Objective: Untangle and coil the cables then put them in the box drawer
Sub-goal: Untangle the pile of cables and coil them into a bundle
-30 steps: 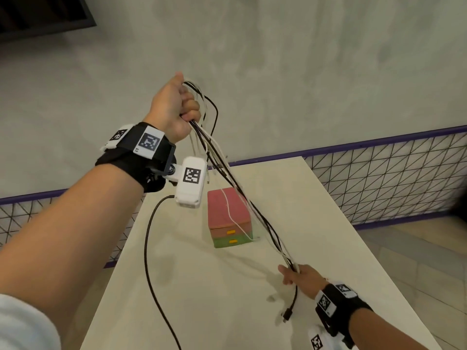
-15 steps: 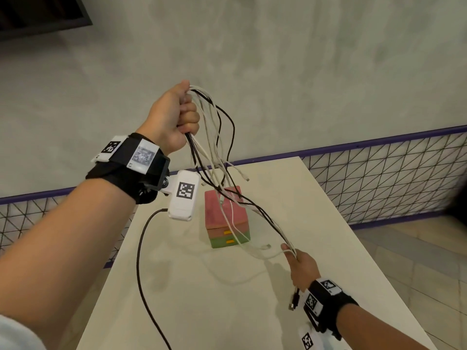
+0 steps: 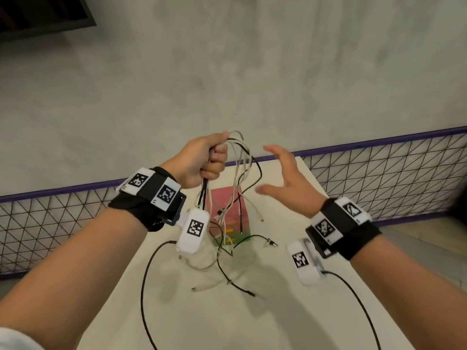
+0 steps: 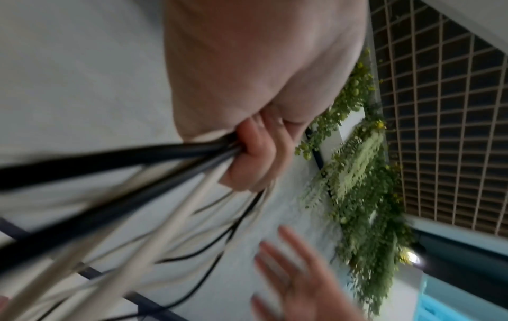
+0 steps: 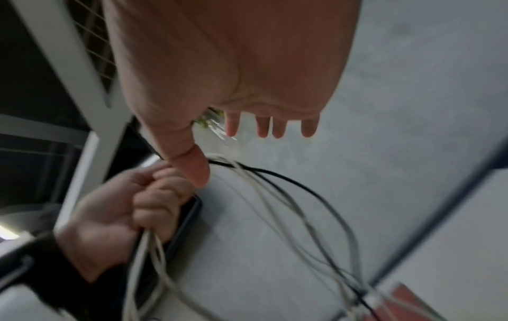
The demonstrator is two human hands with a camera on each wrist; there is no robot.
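The head camera looks forward and down over both forearms at the bench (image 3: 290, 311) and the grey wall beyond. Each wrist camera sits close under its palm, facing along the fingers. All three share the left hand (image 3: 199, 162) (image 4: 255, 91) (image 5: 121, 208) gripping the cables (image 3: 242, 170) (image 4: 115, 195) (image 5: 302, 208).

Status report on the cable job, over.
Left hand grips the cables. Right hand open, empty. Loose ends dangle across the box, drawers closed.
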